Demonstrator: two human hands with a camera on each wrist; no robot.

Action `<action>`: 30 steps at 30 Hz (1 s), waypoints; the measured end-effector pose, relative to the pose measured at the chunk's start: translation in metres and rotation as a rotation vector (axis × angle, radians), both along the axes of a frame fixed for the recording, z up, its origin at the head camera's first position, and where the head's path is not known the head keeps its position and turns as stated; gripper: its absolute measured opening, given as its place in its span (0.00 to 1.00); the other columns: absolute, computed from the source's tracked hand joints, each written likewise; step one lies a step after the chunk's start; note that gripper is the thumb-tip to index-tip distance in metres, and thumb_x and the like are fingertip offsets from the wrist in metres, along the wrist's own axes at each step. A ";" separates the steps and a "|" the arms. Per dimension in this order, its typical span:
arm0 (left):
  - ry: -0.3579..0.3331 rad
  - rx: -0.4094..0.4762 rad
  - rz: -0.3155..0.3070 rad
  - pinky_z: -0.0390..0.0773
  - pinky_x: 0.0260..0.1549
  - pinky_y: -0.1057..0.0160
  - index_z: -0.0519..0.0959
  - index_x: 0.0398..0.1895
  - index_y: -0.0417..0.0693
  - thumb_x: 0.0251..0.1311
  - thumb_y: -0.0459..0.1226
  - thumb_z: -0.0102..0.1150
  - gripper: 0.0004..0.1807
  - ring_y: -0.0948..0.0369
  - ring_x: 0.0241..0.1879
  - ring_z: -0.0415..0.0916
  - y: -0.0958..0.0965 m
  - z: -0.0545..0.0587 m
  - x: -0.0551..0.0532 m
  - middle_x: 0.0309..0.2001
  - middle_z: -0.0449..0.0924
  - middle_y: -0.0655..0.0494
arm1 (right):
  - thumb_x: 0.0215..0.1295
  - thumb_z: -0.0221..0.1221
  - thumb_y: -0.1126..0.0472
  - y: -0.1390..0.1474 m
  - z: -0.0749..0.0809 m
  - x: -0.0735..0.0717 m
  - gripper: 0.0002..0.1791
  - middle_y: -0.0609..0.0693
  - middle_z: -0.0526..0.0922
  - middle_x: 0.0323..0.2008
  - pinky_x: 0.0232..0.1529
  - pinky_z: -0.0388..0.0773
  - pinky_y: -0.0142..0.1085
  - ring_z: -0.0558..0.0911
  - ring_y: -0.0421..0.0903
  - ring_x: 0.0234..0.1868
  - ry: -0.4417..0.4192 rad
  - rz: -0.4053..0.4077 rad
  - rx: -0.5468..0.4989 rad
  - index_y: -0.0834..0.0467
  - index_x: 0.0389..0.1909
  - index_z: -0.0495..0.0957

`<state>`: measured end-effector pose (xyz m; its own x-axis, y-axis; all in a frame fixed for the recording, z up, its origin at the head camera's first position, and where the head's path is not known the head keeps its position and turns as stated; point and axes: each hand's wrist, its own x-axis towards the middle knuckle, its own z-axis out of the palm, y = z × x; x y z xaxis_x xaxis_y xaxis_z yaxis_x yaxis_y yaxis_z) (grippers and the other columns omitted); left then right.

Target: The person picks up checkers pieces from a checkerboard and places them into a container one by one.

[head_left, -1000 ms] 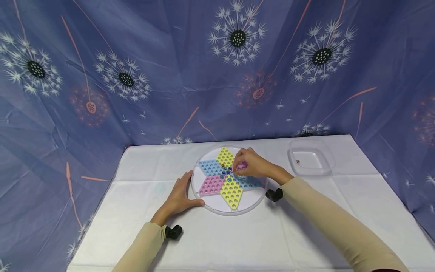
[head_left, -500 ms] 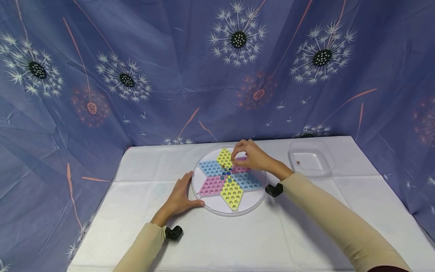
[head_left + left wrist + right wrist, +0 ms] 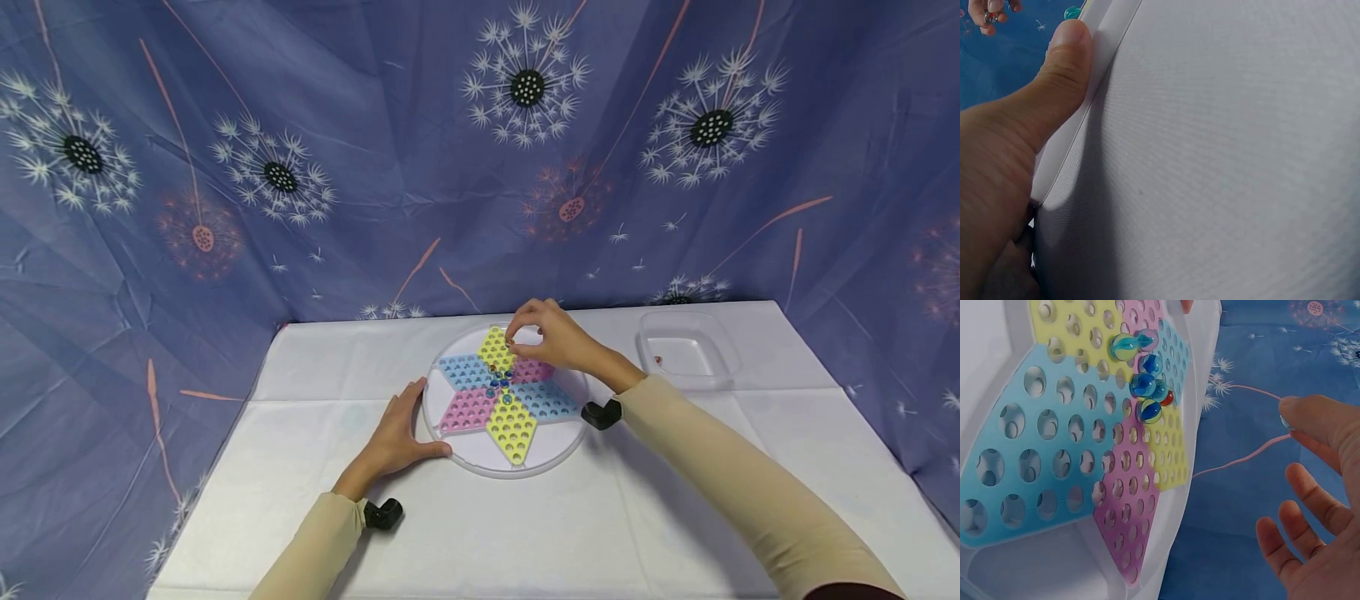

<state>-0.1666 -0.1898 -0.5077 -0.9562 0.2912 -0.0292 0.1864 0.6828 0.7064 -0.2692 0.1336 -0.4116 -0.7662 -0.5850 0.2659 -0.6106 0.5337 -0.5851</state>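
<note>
Head view: raised right hand (image 3: 558, 337) pinches marble (image 3: 509, 341) above board (image 3: 555, 437).

Beige With Touches of Black

The left forearm wears a long, plain pale-beige fabric sleeve (image 3: 311, 546), slightly creased, ending at the wrist. The right forearm wears a matching pale-beige fabric sleeve (image 3: 727, 458), with soft folds toward its upper end. Below it shows a dark brownish-red curved patch (image 3: 855, 592), its nature unclear. A small, glossy black angled unit (image 3: 385, 514) sits at the left cuff; a similar black rounded unit (image 3: 602, 415) sits at the right.
</note>
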 end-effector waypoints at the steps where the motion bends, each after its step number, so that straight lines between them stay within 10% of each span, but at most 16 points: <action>1: 0.000 -0.001 0.001 0.41 0.80 0.44 0.48 0.83 0.44 0.41 0.55 0.84 0.71 0.45 0.81 0.39 0.000 0.000 0.000 0.82 0.47 0.43 | 0.63 0.72 0.60 0.000 0.000 0.000 0.05 0.52 0.80 0.51 0.42 0.75 0.44 0.72 0.54 0.54 0.000 -0.001 -0.002 0.48 0.38 0.88; 30: -0.013 -0.005 0.016 0.40 0.80 0.44 0.47 0.83 0.44 0.42 0.54 0.84 0.71 0.45 0.81 0.39 0.002 0.000 0.001 0.82 0.46 0.43 | 0.65 0.70 0.61 0.014 0.001 0.000 0.05 0.53 0.79 0.53 0.47 0.79 0.56 0.72 0.56 0.55 -0.026 -0.046 -0.037 0.51 0.41 0.88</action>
<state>-0.1658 -0.1876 -0.5077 -0.9602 0.2761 -0.0434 0.1662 0.6890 0.7055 -0.2690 0.1473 -0.4109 -0.7988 -0.5395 0.2663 -0.5705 0.5387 -0.6200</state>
